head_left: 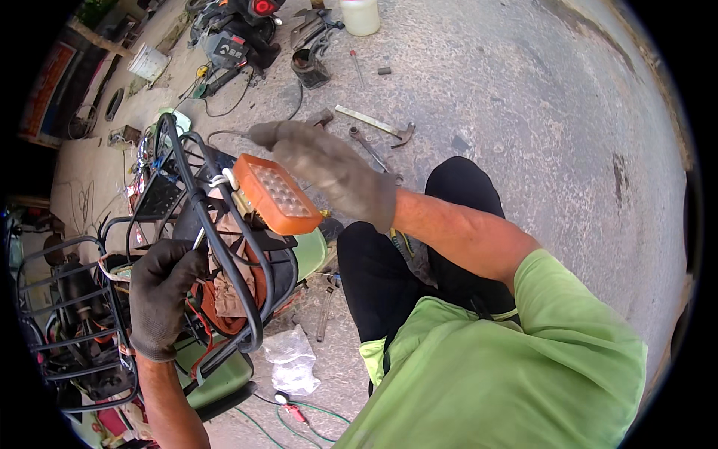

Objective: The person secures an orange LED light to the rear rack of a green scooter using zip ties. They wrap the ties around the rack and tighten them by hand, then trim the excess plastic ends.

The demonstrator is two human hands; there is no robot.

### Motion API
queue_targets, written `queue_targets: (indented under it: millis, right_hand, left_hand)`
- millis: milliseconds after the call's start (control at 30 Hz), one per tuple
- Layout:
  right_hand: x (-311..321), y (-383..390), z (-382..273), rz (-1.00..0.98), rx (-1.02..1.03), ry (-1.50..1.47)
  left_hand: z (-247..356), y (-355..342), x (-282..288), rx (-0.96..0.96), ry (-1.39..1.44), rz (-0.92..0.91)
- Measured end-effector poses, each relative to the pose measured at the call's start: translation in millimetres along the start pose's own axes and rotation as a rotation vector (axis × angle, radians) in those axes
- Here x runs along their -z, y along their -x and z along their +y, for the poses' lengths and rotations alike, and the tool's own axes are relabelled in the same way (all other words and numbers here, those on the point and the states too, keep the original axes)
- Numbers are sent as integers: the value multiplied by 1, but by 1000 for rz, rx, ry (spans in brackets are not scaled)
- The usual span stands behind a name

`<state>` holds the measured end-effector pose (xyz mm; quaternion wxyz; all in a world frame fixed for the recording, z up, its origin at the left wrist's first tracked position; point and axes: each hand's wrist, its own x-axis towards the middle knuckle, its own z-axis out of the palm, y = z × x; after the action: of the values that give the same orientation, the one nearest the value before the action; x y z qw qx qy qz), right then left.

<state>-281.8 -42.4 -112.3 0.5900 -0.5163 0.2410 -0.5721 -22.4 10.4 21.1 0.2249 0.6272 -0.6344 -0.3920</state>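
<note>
My left hand (161, 288), in a dark glove, has its fingers closed on a thin silver tool (199, 238) beside the black tube frame (216, 243) of a rack. An orange rectangular lamp (277, 194) with clear bulbs is fixed to the rack top, with a pale tie at its left end. My right hand (325, 168), in a grey-brown glove, is blurred just above and right of the lamp, fingers stretched out toward the upper left; I cannot make out anything in it. Brown cloth and a green body panel (310, 247) show in and behind the rack.
A hammer (404, 135), wrench (366, 146), dark can (310, 71), white buckets (360, 16) and scooter parts (232, 49) lie ahead on the concrete. A second rack (63, 322) stands at left. A plastic bag (292, 363) and green hose (299, 419) lie below.
</note>
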Motion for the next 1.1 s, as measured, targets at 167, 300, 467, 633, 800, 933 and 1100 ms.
queue_targets:
  millis: [167,300,467,633,800,933,1100]
  right_hand:
    - [-26,-5,10,-87,226,247]
    - [-30,-4,12,-66,174,108]
    - [-32,-1,8,0,150,171]
    - [-35,2,7,81,42,180]
    - [-38,2,18,83,-5,-18]
    - [-30,-3,23,43,272,197]
    - [-11,-13,19,-123,263,146]
  left_hand:
    - [3,2,-9,76,21,-27]
    - [-6,2,-17,-24,39,-41]
    - [4,3,-34,60,-23,-35]
    - [3,0,-35,4,-97,-71]
    - [5,-4,-40,2,-123,-76]
    - [-10,-6,-36,-69,-205,-15]
    - [-22,-8,-25,-35,-277,14]
